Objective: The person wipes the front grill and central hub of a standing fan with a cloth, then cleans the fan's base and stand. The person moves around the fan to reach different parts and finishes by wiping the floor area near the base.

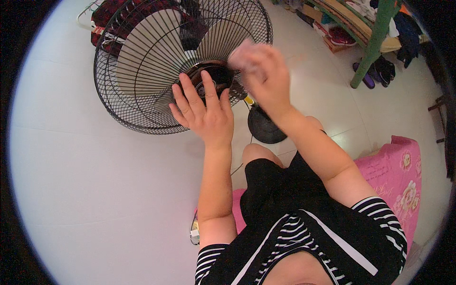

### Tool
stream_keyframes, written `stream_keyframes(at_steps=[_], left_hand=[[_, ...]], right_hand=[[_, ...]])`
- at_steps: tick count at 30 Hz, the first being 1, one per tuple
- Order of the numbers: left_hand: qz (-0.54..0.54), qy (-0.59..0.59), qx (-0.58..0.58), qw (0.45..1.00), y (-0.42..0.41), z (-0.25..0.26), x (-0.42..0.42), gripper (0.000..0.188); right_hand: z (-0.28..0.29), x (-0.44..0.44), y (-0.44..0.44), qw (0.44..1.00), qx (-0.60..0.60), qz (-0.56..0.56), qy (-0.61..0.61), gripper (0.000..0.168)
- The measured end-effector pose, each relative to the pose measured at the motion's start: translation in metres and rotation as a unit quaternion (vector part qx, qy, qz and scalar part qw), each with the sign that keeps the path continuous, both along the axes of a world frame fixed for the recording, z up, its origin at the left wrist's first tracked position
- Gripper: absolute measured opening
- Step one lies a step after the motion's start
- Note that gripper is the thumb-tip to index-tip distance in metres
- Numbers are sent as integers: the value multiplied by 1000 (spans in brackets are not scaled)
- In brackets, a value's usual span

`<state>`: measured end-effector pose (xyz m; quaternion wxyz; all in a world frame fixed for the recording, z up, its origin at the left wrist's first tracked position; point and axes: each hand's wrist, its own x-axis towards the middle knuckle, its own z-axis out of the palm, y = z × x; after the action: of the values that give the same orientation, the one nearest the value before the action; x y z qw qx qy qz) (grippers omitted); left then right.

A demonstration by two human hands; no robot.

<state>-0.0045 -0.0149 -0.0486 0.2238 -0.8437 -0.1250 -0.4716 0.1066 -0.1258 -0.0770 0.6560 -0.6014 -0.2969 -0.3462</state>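
A large floor-standing fan with a black wire grille (142, 107) and pale blades fills the upper middle. My left hand (212, 114) lies spread over the dark round centre badge (222, 71) of the grille, fingers apart and holding nothing. Its fingertips appear to rest on or just above the badge; which one I cannot tell. Beside the grille's right edge, my right hand (272, 80) is blurred and closed around a crumpled pinkish cloth (245, 57). Below it, the fan's round black base (267, 124) stands on the floor, partly hidden by my forearm.
A pale wall (89, 178) runs along the left. Clothes on hangers (107, 21) show behind the fan. At upper right, a green-legged rack (372, 46) holds shoes and fabric, with slippers (365, 74) below. A pink floral sheet (388, 171) covers the seat beneath me.
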Motion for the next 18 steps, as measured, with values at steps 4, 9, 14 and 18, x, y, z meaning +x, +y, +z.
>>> stream_keyframes(at_steps=[4, 9, 14, 18], left_hand=[[-4, 1, 19, 1000, 4, 1, -3, 61], [-13, 10, 35, 999, -3, 6, -1, 56], [-23, 10, 27, 999, -2, 11, -1, 53], [-35, 13, 44, 998, 0, 14, -6, 48]], right_hand=[[-3, -9, -9, 997, -29, 75, 11, 31], [-8, 32, -6, 986, 99, -80, 111, 26], [-11, -14, 3, 997, 23, 71, 34, 29], [-20, 6, -5, 983, 83, 51, 156, 30]])
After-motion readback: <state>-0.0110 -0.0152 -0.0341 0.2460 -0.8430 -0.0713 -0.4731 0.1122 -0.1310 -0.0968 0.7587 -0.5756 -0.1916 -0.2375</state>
